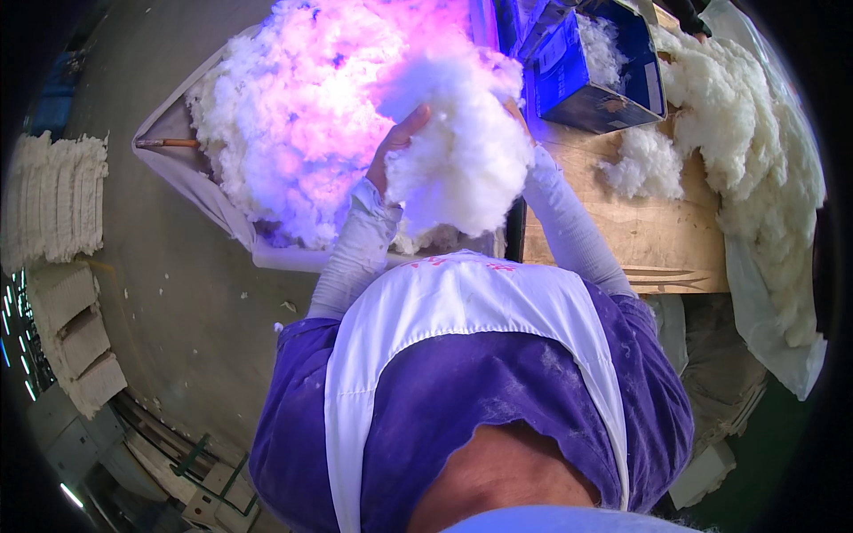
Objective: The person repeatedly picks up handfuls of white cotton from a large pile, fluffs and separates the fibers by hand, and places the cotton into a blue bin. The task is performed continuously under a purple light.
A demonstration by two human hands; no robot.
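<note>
Carefully, you're holding a white fluff clump [462, 160] between your cupped left hand [398, 147] and right hand [517, 118], at the cloth bin's [293, 258] right side; light, even pressure is likely serving best.

Heaped white fibre [302, 129] and a wooden worktable [662, 244] show a workshop.
</note>
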